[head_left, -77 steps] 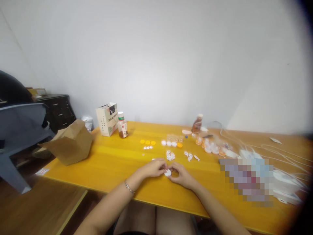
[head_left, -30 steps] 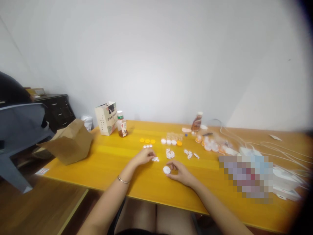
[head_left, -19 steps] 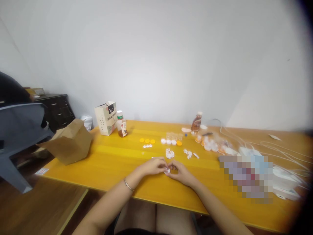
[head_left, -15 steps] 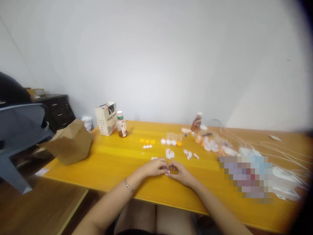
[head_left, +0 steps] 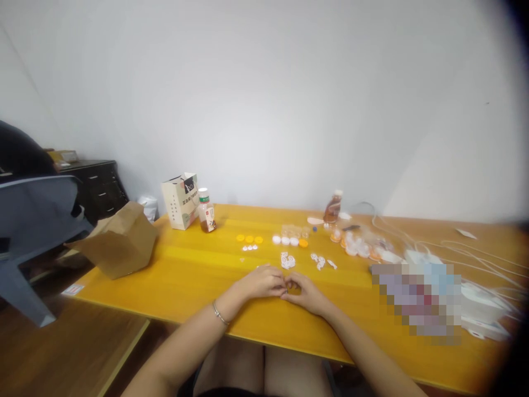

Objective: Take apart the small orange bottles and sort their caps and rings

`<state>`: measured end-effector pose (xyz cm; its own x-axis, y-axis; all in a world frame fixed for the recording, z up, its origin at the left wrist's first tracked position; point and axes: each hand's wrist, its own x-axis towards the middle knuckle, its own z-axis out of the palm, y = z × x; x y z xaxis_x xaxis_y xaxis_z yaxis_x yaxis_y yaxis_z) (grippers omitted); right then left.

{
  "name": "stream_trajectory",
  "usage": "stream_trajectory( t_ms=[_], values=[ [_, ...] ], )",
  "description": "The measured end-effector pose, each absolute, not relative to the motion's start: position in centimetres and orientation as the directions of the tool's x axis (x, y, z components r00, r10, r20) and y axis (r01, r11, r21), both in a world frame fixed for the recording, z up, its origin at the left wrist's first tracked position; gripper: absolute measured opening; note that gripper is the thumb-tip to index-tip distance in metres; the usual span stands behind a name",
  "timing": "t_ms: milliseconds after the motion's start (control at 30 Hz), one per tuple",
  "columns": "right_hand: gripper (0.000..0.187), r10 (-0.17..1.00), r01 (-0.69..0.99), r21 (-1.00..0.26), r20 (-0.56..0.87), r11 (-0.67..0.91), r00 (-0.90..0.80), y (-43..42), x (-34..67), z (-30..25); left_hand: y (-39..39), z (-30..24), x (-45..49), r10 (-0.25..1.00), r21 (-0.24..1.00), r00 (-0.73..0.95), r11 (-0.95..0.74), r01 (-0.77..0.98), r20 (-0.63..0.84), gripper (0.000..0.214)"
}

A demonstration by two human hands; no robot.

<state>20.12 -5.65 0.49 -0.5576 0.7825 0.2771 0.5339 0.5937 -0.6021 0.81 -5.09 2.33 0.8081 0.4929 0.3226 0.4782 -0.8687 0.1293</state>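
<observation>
My left hand [head_left: 261,282] and my right hand [head_left: 303,292] meet fingertip to fingertip on the yellow table [head_left: 198,275], just in front of me. Both are closed in a pinch around something small that the fingers hide. Just beyond them lie small white printed pieces [head_left: 287,261] and more of them [head_left: 320,262]. Farther back are a row of yellow caps [head_left: 249,239], tiny white discs [head_left: 249,248], and a row of white caps with one orange one [head_left: 289,241].
A paper gift bag [head_left: 180,200] and a small tea bottle [head_left: 205,211] stand at the back left. A brown paper bag [head_left: 118,241] lies at the left edge. Another bottle [head_left: 333,208], small cups [head_left: 355,246] and white cables [head_left: 475,259] sit to the right. A grey chair [head_left: 28,220] is left.
One second ago my left hand was out by the small white pieces and a white cap lay at my right fingers. My left hand came back; both hands now close over the cap's spot.
</observation>
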Motion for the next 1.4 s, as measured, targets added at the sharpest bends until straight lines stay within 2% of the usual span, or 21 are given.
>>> stream_trajectory(
  t_ms=[367, 600, 833, 933, 1233, 1400],
  values=[
    [0.019, 0.785, 0.535, -0.600, 0.288, 0.594, -0.548, -5.9, 20.0, 0.6, -5.3, 2.6, 0.7, 0.561, 0.233, 0.735, -0.828, 0.511, 0.381, 0.020],
    [0.021, 0.790, 0.512, -0.631, 0.289, 0.582, -0.541, -6.1, 20.2, 0.6, -3.6, 3.9, -3.1, 0.739, 0.363, 0.503, -0.664, 0.654, 0.448, 0.021],
    [0.022, 0.794, 0.513, -0.638, 0.281, 0.574, -0.539, -6.1, 20.2, 0.6, -3.0, 3.7, -4.0, 0.747, 0.142, 0.568, -0.640, 0.755, 0.345, 0.016],
    [0.022, 0.792, 0.511, -0.638, 0.282, 0.576, -0.542, -6.1, 20.2, 0.6, -3.1, 3.5, -3.6, 0.765, 0.085, 0.570, -0.616, 0.783, 0.299, 0.014],
    [0.020, 0.787, 0.510, -0.631, 0.289, 0.584, -0.545, -6.0, 20.1, 0.5, -3.4, 3.3, -3.4, 0.747, 0.022, 0.604, -0.633, 0.774, 0.277, 0.015],
    [0.021, 0.792, 0.505, -0.642, 0.287, 0.577, -0.539, -6.0, 20.1, 0.6, -3.8, 3.4, -3.1, 0.709, 0.058, 0.622, -0.674, 0.737, 0.332, 0.015]
  ],
)
